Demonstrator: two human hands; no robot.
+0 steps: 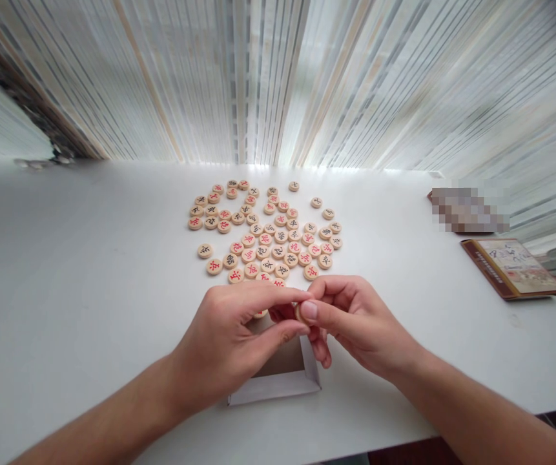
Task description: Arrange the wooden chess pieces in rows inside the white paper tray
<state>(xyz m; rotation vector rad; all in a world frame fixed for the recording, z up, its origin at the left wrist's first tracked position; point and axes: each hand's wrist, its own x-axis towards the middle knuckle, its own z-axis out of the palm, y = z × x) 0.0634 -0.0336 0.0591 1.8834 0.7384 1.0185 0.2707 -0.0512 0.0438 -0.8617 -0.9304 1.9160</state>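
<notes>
My left hand (pixel 239 336) and my right hand (pixel 355 323) meet over an open white box (pixel 275 387) near the front of the table. Between their fingertips is a round wooden xiangqi piece (pixel 301 314), mostly covered by my right thumb. My left thumb and forefinger close on it from the left; the right thumb and fingers pinch it from the other side. Just beyond my hands lie many loose xiangqi pieces (pixel 280 251), flat on the table, marked with red or black characters. My left hand hides part of the box.
The white table (pixel 88 278) reaches back to a striped curtain (pixel 268 77). On the right lies a brown box lid with a picture (pixel 514 268), and behind it a brown, partly blurred-out object (pixel 469 210). The table's front edge runs below my right forearm.
</notes>
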